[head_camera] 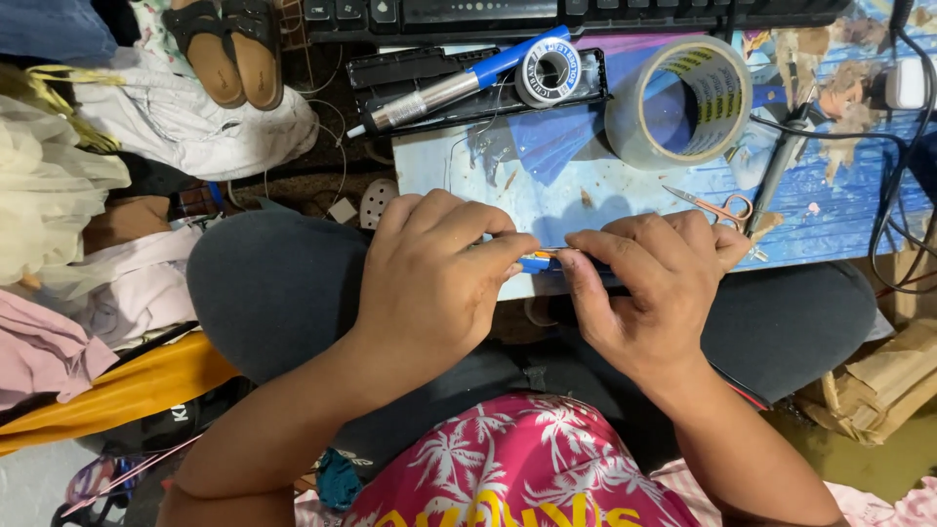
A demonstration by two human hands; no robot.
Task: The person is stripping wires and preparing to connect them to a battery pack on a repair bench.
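Note:
My left hand (pixel 434 268) and my right hand (pixel 649 283) meet over my lap at the near edge of a low blue picture-printed table (pixel 576 171). Together they pinch a small blue and orange object (pixel 539 261), mostly hidden by the fingers. Fingertips of both hands close on it from either side. What it is exactly cannot be made out.
On the table lie a big roll of clear tape (pixel 683 98), small scissors (pixel 717 207), a soldering iron with blue handle (pixel 459 83), a solder spool (pixel 549 70) and a keyboard (pixel 547 12). Cables (pixel 893 195) run at right. Sandals (pixel 229 49) and cloth lie left.

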